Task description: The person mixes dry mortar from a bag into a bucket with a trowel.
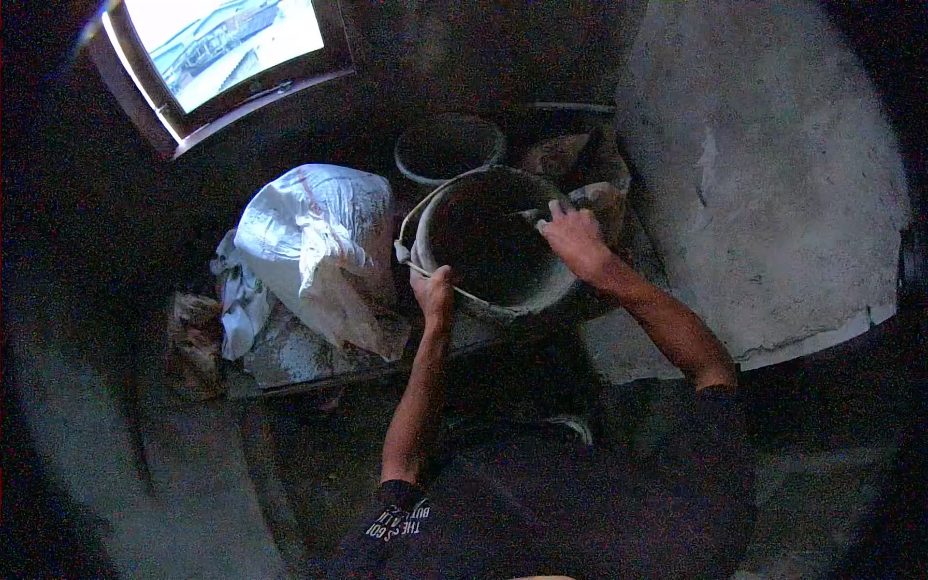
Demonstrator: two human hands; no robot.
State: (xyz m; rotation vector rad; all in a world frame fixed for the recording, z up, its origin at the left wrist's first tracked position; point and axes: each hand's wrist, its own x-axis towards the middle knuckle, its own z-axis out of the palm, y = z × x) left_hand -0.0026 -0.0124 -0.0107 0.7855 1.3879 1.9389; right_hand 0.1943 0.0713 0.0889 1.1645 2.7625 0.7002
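A large dark bucket [549,298] with a pale, dusty rim sits in front of me, its mouth facing up toward me. Its inside is too dark to make out. My left hand [433,292] is closed on the near left side of the rim, next to the thin wire handle [464,291] that hangs along the bucket's front. Over the far right part of the rim, my right hand [574,240] is closed. A short, pale, thin piece [527,212] sticks out from its fingers over the bucket's mouth; its kind cannot be told.
Left of the bucket stands a white plastic sack [314,217], with crumpled wrapping [242,295] beside it. Behind is a second round container [449,145]. Brownish bags [601,205] lie at the right, near a large grey slab [764,193]. A bright window [232,48] is at upper left.
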